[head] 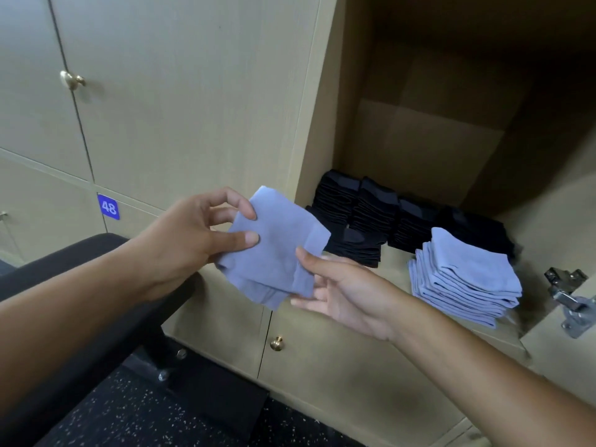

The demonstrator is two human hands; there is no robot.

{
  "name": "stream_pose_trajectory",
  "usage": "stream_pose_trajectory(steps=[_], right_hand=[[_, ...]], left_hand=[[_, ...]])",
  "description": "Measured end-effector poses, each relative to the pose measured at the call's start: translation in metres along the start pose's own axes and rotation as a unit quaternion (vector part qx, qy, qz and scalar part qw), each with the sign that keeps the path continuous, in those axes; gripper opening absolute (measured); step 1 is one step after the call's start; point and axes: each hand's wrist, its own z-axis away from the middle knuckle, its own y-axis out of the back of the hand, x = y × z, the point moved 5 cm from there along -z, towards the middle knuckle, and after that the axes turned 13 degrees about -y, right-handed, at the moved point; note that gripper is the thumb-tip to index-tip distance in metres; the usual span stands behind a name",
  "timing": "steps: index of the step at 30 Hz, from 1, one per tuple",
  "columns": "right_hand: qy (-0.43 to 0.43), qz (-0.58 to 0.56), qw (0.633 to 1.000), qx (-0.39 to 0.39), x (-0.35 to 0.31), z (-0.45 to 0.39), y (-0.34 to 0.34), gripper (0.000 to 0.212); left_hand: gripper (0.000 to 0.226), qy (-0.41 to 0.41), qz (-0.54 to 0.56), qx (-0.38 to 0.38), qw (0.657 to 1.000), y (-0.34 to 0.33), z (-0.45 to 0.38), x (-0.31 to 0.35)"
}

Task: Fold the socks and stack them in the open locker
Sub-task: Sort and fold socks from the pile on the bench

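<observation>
Socks mostly stacked in locker (419,146): black stacks (371,217), blue stack (467,282); left hand (190,233) and right hand (342,295) pinch folded blue sock (274,253), unplaced.

Right hand's fingers (317,293) partly behind folded sock (274,250), rear black stacks (477,227) lost in shadow

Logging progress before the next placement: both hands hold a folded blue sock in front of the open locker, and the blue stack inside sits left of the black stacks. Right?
Not quite. The head view shows the blue stack right of the black stacks, not left. The left hand and right hand do hold the folded blue sock before the open locker.
</observation>
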Motion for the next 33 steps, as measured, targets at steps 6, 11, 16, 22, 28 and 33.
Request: stream_pose_trajectory(steps=[6,11,16,22,28,33], right_hand=[[0.078,-0.034,0.996,0.008,-0.004,0.006,-0.018,0.033],[0.175,0.044,0.971,0.155,-0.011,0.010,-0.008,0.024],[0.242,0.145,0.936,0.210,-0.015,0.015,-0.023,0.022],[0.280,0.212,0.920,0.174,-0.017,0.023,-0.040,0.013],[0.267,0.246,0.921,0.144,-0.017,0.026,-0.045,0.041],[0.242,0.255,0.925,0.145,-0.014,0.023,-0.042,0.016]], left_hand=[[0.036,0.013,-0.035,0.039,0.999,0.003,0.006,0.000],[0.023,-0.002,-0.253,0.087,0.964,0.008,0.013,0.005],[0.033,0.043,-0.060,0.028,0.997,-0.019,0.021,-0.001],[0.025,0.052,0.051,0.094,0.993,-0.029,0.023,-0.001],[0.055,0.091,0.073,0.108,0.987,-0.025,0.020,-0.003],[0.047,0.102,0.060,0.091,0.989,-0.026,0.021,-0.004]])
